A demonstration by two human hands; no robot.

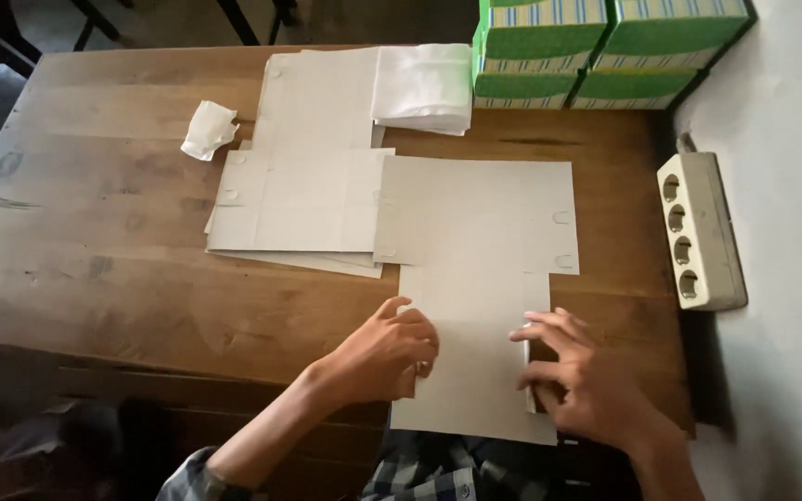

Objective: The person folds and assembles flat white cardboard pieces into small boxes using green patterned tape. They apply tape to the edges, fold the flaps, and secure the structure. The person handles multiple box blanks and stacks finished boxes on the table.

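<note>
A flat grey cardboard box blank (475, 250) lies unfolded on the wooden table (104, 250), its near end hanging over the front edge. My left hand (384, 354) presses on the blank's near left edge with fingers curled. At the blank's near right edge, my right hand (582, 378) rests with fingers spread, and the fingertips pinch a narrow side flap. To the left lies a stack of more flat grey blanks (303, 186).
A folded pile of white plastic bags (424, 88) sits on the far blanks. A crumpled white paper (208, 130) lies to the left. Green striped boxes (605, 46) are stacked at the far right. A white power strip (701, 232) lies along the wall.
</note>
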